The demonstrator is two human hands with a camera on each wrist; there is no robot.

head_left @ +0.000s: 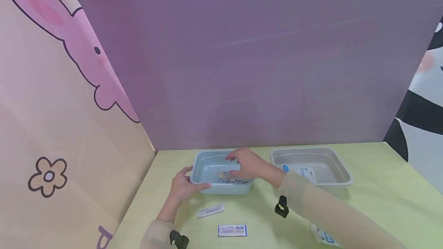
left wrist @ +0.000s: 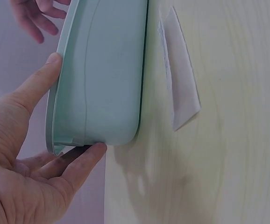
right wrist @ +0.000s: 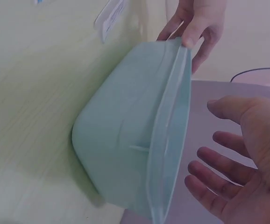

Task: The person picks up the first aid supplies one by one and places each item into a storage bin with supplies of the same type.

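A light blue plastic tub [head_left: 225, 190] stands toward the back of the table. My left hand [head_left: 182, 186] holds its left end, thumb on the rim and fingers against the outer wall, as the left wrist view shows on the tub [left wrist: 109, 70]. Inside lies a bunch of thin pale sticks [head_left: 228, 177], apparently in clear wrapping. Over the tub's right side hovers my right hand [head_left: 250, 163]; the right wrist view has its fingers [right wrist: 223, 165] spread and loosely bent, holding nothing, beside the rim.
A grey tub [head_left: 340, 183] with a blue-and-white packet [head_left: 306, 173] inside stands at the right. Nearer me lie a small white packet [head_left: 210, 211] and a blue-edged packet [head_left: 232, 230]. Another packet [head_left: 324, 236] is partly under my right forearm. A purple partition [head_left: 259, 68] rises behind.
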